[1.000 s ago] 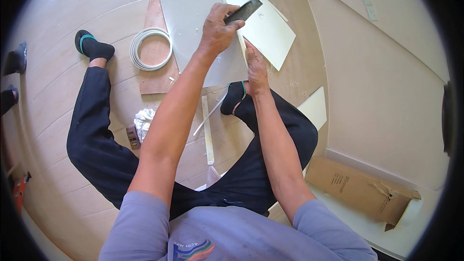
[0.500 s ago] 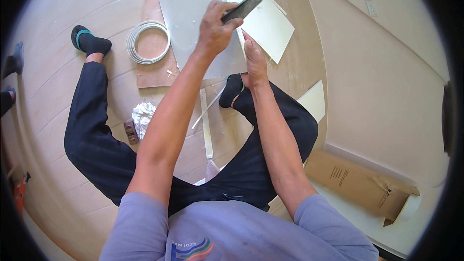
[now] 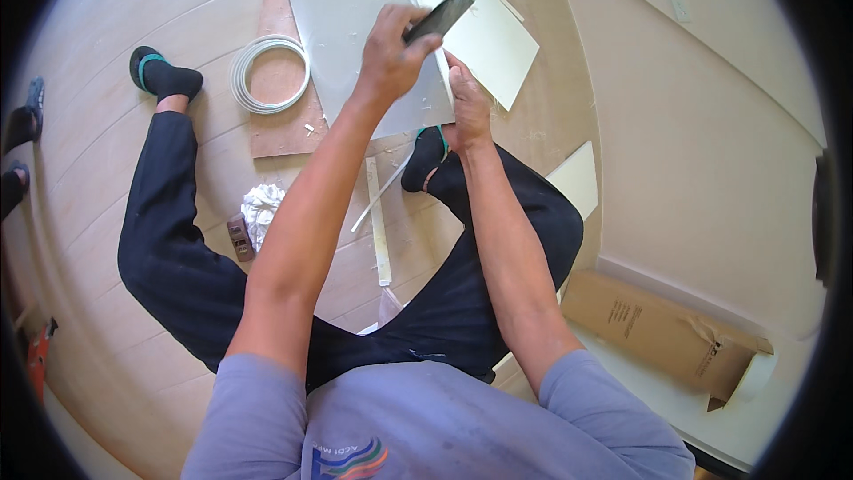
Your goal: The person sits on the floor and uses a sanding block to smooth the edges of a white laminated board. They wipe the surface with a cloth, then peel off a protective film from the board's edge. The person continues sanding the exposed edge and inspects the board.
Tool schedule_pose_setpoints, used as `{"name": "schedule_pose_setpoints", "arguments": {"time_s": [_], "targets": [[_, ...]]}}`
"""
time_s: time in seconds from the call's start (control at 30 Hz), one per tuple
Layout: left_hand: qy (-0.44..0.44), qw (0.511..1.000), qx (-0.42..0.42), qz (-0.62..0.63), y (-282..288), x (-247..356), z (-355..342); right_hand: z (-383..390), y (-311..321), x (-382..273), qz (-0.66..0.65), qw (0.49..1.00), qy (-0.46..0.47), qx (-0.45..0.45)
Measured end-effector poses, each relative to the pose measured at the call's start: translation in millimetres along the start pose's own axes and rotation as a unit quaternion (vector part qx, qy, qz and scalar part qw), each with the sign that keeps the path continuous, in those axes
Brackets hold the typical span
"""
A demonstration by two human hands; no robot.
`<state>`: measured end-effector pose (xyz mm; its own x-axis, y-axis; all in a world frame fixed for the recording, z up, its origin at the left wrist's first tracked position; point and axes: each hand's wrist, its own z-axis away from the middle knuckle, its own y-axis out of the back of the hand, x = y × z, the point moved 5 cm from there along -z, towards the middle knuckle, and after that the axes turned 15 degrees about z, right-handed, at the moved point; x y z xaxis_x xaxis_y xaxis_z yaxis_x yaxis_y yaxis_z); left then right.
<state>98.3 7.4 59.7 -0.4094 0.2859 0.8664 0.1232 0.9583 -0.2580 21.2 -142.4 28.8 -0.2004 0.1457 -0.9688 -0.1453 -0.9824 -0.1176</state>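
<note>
My left hand, slightly blurred, is wrapped round a dark, flat rectangular block that juts forward past the fingers. The block is tilted over the white edge of a grey panel; whether it touches the edge I cannot tell. On that panel's right edge, my right hand is closed, thumb on top, its fingers mostly hidden underneath. The panel lies partly over a reddish-brown board. A coil of white strip rests on the board, left of my left hand.
White panels lie beyond my right hand. Between my legs are a long pale strip and a thin white strip. Crumpled white material sits beside a small brown device. A cardboard box is at the right, near the wall. Another person's feet show far left.
My left hand and the dark block have shifted slightly back and to the left. My right hand stays on the panel's edge; the whole view has moved a little.
</note>
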Motion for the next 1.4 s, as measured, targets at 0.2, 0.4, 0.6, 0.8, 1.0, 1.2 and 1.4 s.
{"name": "schedule_pose_setpoints", "arguments": {"time_s": [0.2,0.4,0.6,0.8,1.0,1.2,1.4], "targets": [[-0.002,0.999,-0.003,-0.036,-19,-10,39,-5,17,17,-0.034,0.999,-0.008,0.022],[0.126,0.991,-0.023,0.047,-7,1,85,1,10,5,-0.021,0.999,-0.022,0.026],[-0.028,0.999,-0.007,-0.015,-21,6,-3,4,-4,9,-0.065,0.997,-0.045,0.026],[0.018,0.998,-0.043,-0.032,-22,5,97,-3,13,16,-0.115,0.993,-0.013,-0.027],[0.019,0.999,0.005,-0.025,-7,19,50,6,-6,9,-0.075,0.996,-0.034,0.012],[0.006,0.999,0.005,-0.054,-21,19,51,0,-1,18,-0.098,0.994,-0.043,0.029],[0.115,0.992,-0.036,0.029,-12,20,133,5,2,8,-0.109,0.994,-0.026,-0.010]]}}
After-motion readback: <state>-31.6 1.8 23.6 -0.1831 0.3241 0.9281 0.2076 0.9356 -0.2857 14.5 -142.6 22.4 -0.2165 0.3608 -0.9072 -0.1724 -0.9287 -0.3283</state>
